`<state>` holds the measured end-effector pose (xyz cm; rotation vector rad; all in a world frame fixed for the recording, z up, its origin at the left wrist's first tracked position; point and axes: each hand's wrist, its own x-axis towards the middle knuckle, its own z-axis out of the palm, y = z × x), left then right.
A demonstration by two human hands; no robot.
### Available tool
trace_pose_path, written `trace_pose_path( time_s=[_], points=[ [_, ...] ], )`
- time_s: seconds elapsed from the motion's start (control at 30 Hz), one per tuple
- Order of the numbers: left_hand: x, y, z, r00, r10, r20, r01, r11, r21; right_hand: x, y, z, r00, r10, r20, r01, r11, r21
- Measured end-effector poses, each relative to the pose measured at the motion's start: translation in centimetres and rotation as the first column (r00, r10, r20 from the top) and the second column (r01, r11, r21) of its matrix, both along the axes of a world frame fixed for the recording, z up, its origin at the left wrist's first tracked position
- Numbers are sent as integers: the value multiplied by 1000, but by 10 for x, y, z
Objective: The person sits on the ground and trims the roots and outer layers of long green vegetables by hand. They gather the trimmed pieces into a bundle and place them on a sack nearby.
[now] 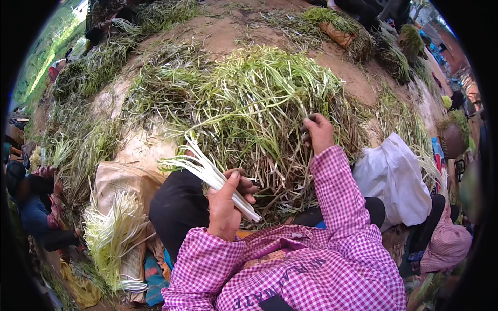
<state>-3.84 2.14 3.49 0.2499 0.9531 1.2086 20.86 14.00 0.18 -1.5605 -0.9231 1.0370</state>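
A small bundle of peeled white vegetable stems (213,175) lies across the palm of my left hand (229,198), held under the thumb. Its lower ends point down to the right, and a few stems loop over at the upper left. My right hand (318,133) has its fingertips closed on a pale stalk (300,105) at the right side of the heap. Before me rises a large heap of long green stalks (256,89), greener on top and browner with roots near my knees. My right fingers partly hide the gripped stalk.
On my left, a pile of cleaned pale stems (114,229) rests against a tan woven sack (124,177). A white plastic sack (391,180) stands by my right knee. More stalk heaps (87,74) cover the brown ground. Other people (39,206) sit at both sides.
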Motion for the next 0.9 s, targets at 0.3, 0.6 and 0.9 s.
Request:
trace_pose_path(
  time_s=[0.3, 0.6, 0.9],
  points=[
    [4, 0, -4, 994, -62, -91, 65, 998, 26, -26, -72, 41, 894, 277, -352, -279, 959, 45],
    [15, 0, -9, 941, -159, -299, 178, 983, 37, -70, -134, 8, 701, 570, 429, -648, 760, 51],
    [10, -24, -13, 919, -171, -355, 224, 968, 113, -73, -132, 0, 858, 403, -319, -429, 903, -14]
  ],
)
